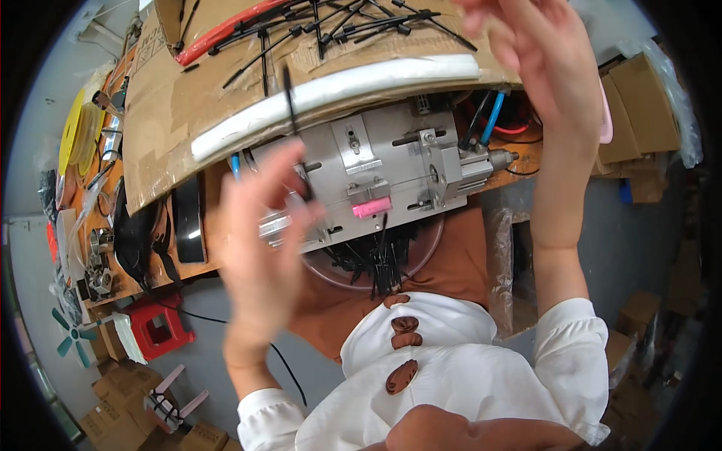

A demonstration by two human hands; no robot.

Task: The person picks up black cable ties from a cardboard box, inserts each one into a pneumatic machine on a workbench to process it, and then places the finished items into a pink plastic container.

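My left hand (267,218), blurred by motion, is raised over the left side of a metal fixture plate (323,154). Its thumb and fingers are closed on a thin black rod (290,101) that points up and away. My right hand (545,56) is lifted at the upper right, beside the cardboard, its fingers loosely bent and apart with nothing seen in them; some fingertips are cut off by the upper edge. On the fixture sit a pink block (372,207) and, to its right, a metal clamp with a cylinder (459,173). Many black rods (376,259) lie in a clear round bowl on my lap.
A cardboard sheet (165,150) above the fixture carries a pile of black rods (338,30) and a white foam strip (338,90). Blue tubes (492,119) run behind the fixture. A yellow spool (81,128), a red stool (158,327) and cardboard boxes (639,105) stand around the bench.
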